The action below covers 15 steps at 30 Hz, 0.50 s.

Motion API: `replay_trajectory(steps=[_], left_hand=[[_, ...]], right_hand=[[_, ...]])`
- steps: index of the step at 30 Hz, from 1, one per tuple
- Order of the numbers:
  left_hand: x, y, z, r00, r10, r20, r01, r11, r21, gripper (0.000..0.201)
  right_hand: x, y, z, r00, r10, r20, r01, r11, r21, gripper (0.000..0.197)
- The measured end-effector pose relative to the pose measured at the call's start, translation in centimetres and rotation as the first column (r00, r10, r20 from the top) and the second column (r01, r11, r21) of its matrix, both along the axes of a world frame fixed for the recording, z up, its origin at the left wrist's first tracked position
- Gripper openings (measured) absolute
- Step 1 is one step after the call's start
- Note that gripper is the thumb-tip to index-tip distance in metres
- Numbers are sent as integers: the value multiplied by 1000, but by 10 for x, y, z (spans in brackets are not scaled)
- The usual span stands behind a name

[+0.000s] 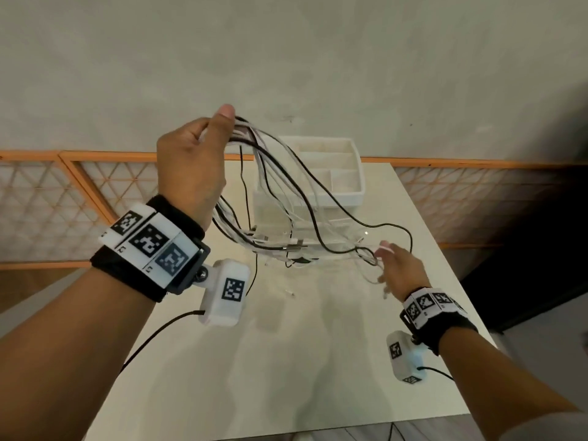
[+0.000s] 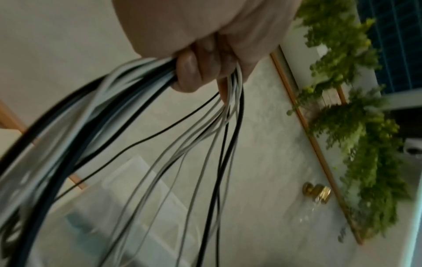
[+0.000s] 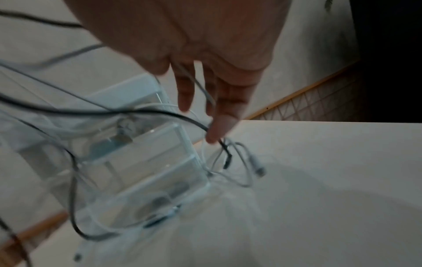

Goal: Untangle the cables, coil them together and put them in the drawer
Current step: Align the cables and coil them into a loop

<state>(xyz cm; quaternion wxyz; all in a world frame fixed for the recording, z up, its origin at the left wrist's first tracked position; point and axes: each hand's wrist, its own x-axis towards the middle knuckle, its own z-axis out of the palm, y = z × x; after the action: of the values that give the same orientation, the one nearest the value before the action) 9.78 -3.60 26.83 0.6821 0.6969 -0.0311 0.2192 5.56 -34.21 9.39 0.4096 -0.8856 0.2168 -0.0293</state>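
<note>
The left hand (image 1: 191, 173) is raised well above the surface (image 1: 286, 361), its fingers curled round a bundle of black and white cables (image 1: 273, 173); the left wrist view shows the strands bunched tight in that grip and fanning out below it. From there the cables hang in long loose loops, draping down in front of the white organiser (image 1: 331, 173) and its clear drawer (image 3: 146, 162), which stands pulled out. Their free ends trail to the right, where the right hand (image 1: 401, 268) reaches in low with fingers straight and spread, the fingertips (image 3: 217, 130) touching a black strand and a white one passing between them, nothing gripped as far as I can tell. Several plugs lie on the surface just beside the drawer. I would judge the gathering about half done: the cables are collected in one grip and look mostly separated, but the loops are uneven and the tails still loose. Coiling them neatly together remains, and nothing has been laid properly in the drawer yet.
</note>
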Motion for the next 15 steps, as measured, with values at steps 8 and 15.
replay_trajectory(steps=[8,15], left_hand=[[-2,-5,-40,991,38,-126,-4,965,261,52],[-3,13,-21,985,-111,-130,123,988,92,44]], right_hand=[[1,11,32,826,-117,551,138,990,3,46],[-20,-3,-18,941,162,-298,-246,930,-271,68]])
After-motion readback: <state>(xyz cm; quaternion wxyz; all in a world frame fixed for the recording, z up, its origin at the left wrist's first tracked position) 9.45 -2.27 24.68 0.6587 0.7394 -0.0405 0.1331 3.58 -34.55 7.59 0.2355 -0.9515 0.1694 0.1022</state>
